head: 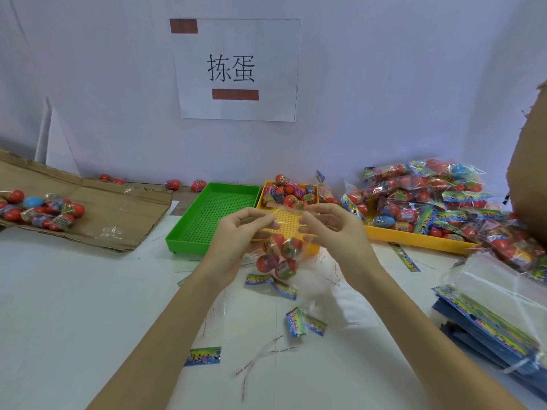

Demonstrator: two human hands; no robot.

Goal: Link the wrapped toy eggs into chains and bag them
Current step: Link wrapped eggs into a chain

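A clear plastic bag [279,255] with several red wrapped toy eggs inside hangs above the white table. My left hand [236,235] pinches the bag's top edge on the left, and my right hand [334,229] pinches it on the right. The bag's colourful header strip [270,284] dangles below the eggs. Loose wrapped eggs [291,192] fill the back of a small yellow tray [291,224] just behind my hands.
An empty green tray [213,217] stands to the left of the yellow one. Filled bags [438,199] pile on a long yellow tray [414,239] at right. Empty bags [497,303] are stacked at the right edge. Cardboard [97,208] with linked eggs [44,210] lies at left. Header strips [305,322] litter the table.
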